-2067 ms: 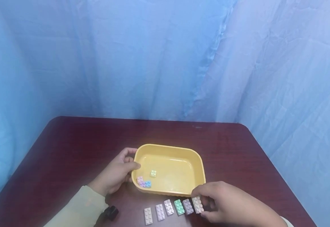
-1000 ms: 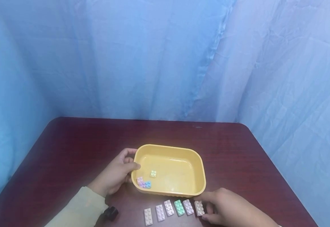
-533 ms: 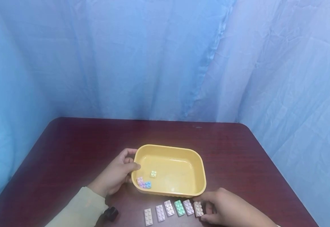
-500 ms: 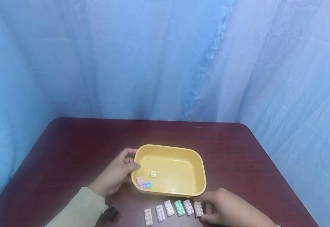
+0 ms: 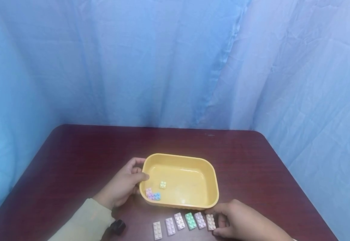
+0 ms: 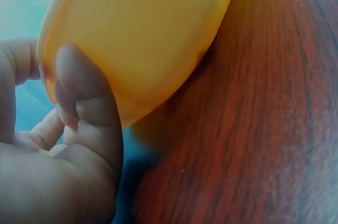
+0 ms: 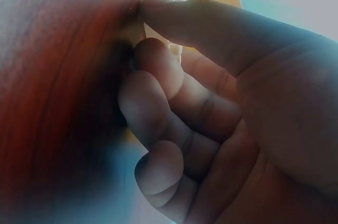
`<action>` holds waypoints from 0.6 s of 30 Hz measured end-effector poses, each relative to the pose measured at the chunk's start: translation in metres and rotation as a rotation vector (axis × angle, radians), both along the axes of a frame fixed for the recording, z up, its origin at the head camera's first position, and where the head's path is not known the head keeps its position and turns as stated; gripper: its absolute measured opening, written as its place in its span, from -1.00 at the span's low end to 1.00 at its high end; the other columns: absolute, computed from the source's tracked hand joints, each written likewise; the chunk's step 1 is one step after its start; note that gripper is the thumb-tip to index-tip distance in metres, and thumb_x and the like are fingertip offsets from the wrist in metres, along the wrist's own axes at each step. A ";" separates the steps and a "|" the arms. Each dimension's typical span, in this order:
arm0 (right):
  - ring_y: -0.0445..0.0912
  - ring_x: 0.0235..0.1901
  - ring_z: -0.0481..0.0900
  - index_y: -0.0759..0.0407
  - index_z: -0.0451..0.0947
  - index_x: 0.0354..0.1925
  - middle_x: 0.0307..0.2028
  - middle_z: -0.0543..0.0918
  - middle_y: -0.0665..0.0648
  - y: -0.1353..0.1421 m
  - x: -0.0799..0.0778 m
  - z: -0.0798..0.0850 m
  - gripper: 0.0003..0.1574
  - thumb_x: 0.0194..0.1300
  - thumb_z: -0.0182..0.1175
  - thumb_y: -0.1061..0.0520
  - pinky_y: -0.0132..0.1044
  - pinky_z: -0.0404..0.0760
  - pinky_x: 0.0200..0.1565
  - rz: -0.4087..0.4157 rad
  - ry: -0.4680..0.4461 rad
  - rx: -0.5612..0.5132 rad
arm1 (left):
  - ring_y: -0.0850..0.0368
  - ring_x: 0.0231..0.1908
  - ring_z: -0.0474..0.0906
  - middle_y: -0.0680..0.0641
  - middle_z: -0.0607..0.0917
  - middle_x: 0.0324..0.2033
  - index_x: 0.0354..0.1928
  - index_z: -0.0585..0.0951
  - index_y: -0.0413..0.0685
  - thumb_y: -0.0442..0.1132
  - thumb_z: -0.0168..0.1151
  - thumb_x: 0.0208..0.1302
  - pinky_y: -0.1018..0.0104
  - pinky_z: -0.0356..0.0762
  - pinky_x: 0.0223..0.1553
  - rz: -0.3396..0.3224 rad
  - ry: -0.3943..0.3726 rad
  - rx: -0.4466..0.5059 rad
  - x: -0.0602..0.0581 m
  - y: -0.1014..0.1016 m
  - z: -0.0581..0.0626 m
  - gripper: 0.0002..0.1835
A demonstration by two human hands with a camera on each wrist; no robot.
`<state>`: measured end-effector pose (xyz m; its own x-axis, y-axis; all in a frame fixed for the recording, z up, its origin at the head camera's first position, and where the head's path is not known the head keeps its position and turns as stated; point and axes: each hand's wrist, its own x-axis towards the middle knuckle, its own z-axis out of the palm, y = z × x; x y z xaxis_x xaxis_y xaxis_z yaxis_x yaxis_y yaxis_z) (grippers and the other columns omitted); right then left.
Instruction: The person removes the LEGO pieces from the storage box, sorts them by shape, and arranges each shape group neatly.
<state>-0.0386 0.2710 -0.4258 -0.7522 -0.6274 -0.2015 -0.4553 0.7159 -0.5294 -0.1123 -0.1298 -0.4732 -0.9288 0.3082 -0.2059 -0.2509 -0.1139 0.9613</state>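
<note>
My left hand (image 5: 122,184) grips the left wall of a yellow plastic tub (image 5: 187,184), thumb over the rim; the left wrist view shows the thumb (image 6: 87,92) against the tub's side. In the tub lie a small pale-yellow building brick (image 5: 162,184) and a pink, purple and blue cluster (image 5: 153,194). In front of it, my right hand (image 5: 238,219) pinches a pale pink brick (image 5: 211,222) at the right end of a row. Thumb and index finger sit at its two ends. The right wrist view shows the other fingers (image 7: 145,102) curled; the index fingertip is hidden.
Leftward along the row lie a lilac brick (image 5: 200,220), a green one (image 5: 190,221), a pale pink one (image 5: 179,221), another lilac one (image 5: 170,226) and a whitish one (image 5: 157,230). Blue curtains (image 5: 162,67) surround the dark red table (image 5: 102,144).
Since two seconds ago, my right hand has moved slightly towards me with the pale pink brick, which now stands straighter in the row. The left hand and tub stay nearly still.
</note>
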 end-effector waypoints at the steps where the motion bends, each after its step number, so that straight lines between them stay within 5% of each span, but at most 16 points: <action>1: -0.50 -0.52 0.54 -0.30 0.75 0.30 -0.55 0.58 -0.44 0.000 0.000 0.000 -0.41 0.35 0.60 0.00 -0.48 0.60 -0.41 -0.001 -0.002 0.000 | 0.04 -0.35 0.70 -0.13 0.62 -0.20 0.54 0.31 -0.10 -0.40 0.33 0.39 0.29 0.79 -0.40 0.000 0.000 0.000 0.000 0.000 0.000 -0.27; 18: -0.47 -0.53 0.57 -0.30 0.75 0.31 -0.55 0.60 -0.39 0.000 0.000 0.000 -0.36 0.30 0.62 0.03 -0.45 0.63 -0.45 -0.033 -0.060 -0.026 | 0.03 -0.35 0.69 -0.16 0.64 -0.17 0.54 0.34 -0.08 -0.39 0.34 0.37 0.29 0.77 -0.40 0.011 -0.010 -0.015 0.000 0.001 0.001 -0.28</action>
<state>-0.0383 0.2712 -0.4254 -0.7596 -0.6082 -0.2305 -0.3990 0.7156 -0.5734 -0.1120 -0.1291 -0.4718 -0.9300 0.2949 -0.2193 -0.2589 -0.1021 0.9605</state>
